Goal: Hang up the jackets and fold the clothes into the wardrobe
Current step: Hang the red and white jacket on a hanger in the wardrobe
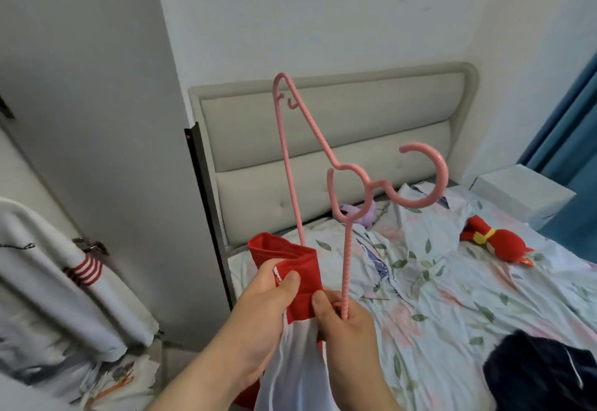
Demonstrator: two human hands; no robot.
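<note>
**One hanger on end at one jacket's collar**

Two hands hold one pink hanger [359, 174] and one red-and-white jacket [300, 268] over the near edge of the bed [452, 297]. The hanger's long axis stands near upright, one tip high and the hook pointing right. Its straight bar runs down to the collar's opening. The left hand [258, 323] has its grip curled round the collar. The right hand [352, 342] pinches the hanger's lower arm in its grip. On the bed lie one red toy [497, 244], one purple toy [368, 215] and one dark garment [542, 375].
</note>
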